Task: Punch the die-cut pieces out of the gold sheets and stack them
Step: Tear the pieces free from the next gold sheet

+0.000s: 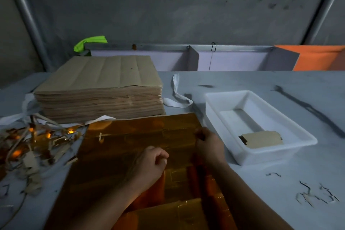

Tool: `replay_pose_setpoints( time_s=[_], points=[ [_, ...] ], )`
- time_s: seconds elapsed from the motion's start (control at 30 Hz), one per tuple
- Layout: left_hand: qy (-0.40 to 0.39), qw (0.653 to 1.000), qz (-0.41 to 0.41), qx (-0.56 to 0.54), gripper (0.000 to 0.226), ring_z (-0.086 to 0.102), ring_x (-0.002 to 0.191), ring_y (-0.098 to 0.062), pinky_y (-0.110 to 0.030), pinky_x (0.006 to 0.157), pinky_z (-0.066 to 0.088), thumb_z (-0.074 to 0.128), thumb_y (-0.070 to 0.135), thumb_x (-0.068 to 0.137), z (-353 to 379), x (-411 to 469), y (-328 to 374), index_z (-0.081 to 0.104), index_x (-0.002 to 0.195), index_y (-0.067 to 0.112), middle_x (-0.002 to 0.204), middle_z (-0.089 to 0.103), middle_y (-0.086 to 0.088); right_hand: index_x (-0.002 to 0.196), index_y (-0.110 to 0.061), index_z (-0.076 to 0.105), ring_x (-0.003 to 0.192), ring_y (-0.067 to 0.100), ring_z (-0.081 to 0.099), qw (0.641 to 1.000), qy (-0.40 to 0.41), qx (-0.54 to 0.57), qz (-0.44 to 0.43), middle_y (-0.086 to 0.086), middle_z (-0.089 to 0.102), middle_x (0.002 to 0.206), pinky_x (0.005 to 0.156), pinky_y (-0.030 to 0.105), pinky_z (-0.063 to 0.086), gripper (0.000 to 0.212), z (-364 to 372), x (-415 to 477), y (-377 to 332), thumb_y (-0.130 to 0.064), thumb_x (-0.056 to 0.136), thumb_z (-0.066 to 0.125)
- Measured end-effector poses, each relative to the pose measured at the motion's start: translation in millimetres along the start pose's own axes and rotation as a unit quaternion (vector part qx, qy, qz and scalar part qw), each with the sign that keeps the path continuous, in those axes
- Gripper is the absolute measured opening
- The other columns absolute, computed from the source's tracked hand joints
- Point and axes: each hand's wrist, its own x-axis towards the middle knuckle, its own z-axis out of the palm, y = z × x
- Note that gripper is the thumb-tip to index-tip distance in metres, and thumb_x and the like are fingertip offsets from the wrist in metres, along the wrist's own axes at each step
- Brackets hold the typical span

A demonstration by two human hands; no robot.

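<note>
Glossy, creased gold sheet (130,145) lies flat under curled left hand (153,162); right hand (209,145) pinches its edge.

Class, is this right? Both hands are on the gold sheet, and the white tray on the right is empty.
No. The head view shows the tray is not empty: it holds a few pieces. Left hand and right hand are on the gold sheet.

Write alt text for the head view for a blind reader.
A left hand rests curled on a gold sheet while the right hand pinches it near its right edge. A white tray at right holds punched pieces; a tall stack of brown sheets and scraps lie at left.
</note>
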Motion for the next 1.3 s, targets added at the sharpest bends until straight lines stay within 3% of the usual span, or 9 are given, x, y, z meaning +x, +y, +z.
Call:
replay_pose_setpoints(
  time_s=[0.07,0.13,0.2,0.27,0.67,1.1,1.3],
  points=[
    [-0.021,0.999,0.015,0.045,0.038,0.038,0.129,-0.004,-0.016,0.093,0.038,0.055,0.041,0.096,7.3,-2.2,2.4,0.048,0.133,0.043,0.141,0.04,0.018,0.123,-0.022,0.061,0.088,0.021,0.067,0.997,0.022,-0.071,-0.016,0.003,0.065,0.111,0.075,0.038,0.059,0.036,-7.6,-3.7,3.3,-0.006,0.094,0.049],
    [-0.065,0.992,-0.007,0.107,0.061,0.013,0.148,-0.015,-0.036,0.116,0.022,0.046,0.056,0.095,15.2,-3.6,2.3,0.024,0.15,0.041,0.159,0.014,0.014,0.128,-0.017,0.057,0.101,0.024,0.062,0.983,0.02,-0.181,-0.025,0.007,0.063,0.117,0.085,0.038,0.054,0.032,-12.1,-6.3,9.4,-0.015,0.098,0.047],
    [-0.085,0.98,-0.014,0.181,0.07,-0.005,0.15,-0.018,-0.04,0.117,-0.003,0.033,0.067,0.094,22.9,-5.5,-1.1,0.008,0.154,0.039,0.163,-0.002,0.011,0.124,-0.014,0.054,0.107,0.024,0.056,0.967,-0.004,-0.256,-0.005,0.008,0.06,0.12,0.092,0.037,0.049,0.027,-13.4,-9.7,16.6,-0.026,0.102,0.043],
    [-0.074,0.972,-0.002,0.224,0.07,-0.01,0.15,-0.017,-0.037,0.112,-0.013,0.022,0.07,0.094,27.9,-7.9,-4.5,0.006,0.154,0.04,0.164,-0.006,0.007,0.125,-0.014,0.052,0.113,0.025,0.053,0.958,-0.028,-0.284,0.034,0.008,0.057,0.123,0.095,0.037,0.047,0.033,-13.1,-13.5,23.3,-0.036,0.101,0.045],
    [-0.047,0.967,0.002,0.25,0.067,-0.005,0.151,-0.017,-0.039,0.117,-0.007,0.02,0.071,0.094,32.0,-7.6,-6.2,0.011,0.153,0.042,0.165,0.0,0.006,0.125,-0.014,0.051,0.116,0.026,0.051,0.948,-0.015,-0.311,0.065,0.008,0.056,0.125,0.099,0.04,0.044,0.042,-7.5,-17.3,27.1,-0.045,0.097,0.049],
    [-0.042,0.969,0.002,0.242,0.067,-0.004,0.151,-0.016,-0.038,0.118,-0.007,0.022,0.07,0.094,33.0,-6.5,-7.7,0.012,0.153,0.041,0.165,0.001,0.007,0.125,-0.016,0.055,0.111,0.023,0.051,0.962,0.019,-0.273,0.01,0.006,0.056,0.122,0.091,0.036,0.045,0.029,-15.1,-14.5,22.8,-0.03,0.101,0.045],
    [-0.046,0.97,0.003,0.238,0.066,-0.004,0.15,-0.015,-0.038,0.117,-0.007,0.022,0.07,0.094,32.3,-5.7,-7.3,0.014,0.153,0.041,0.164,0.002,0.008,0.118,-0.013,0.063,0.099,0.024,0.062,0.971,0.034,-0.235,0.009,0.008,0.064,0.113,0.085,0.039,0.054,0.024,-24.4,-5.9,16.2,-0.019,0.103,0.045]
  ],
)
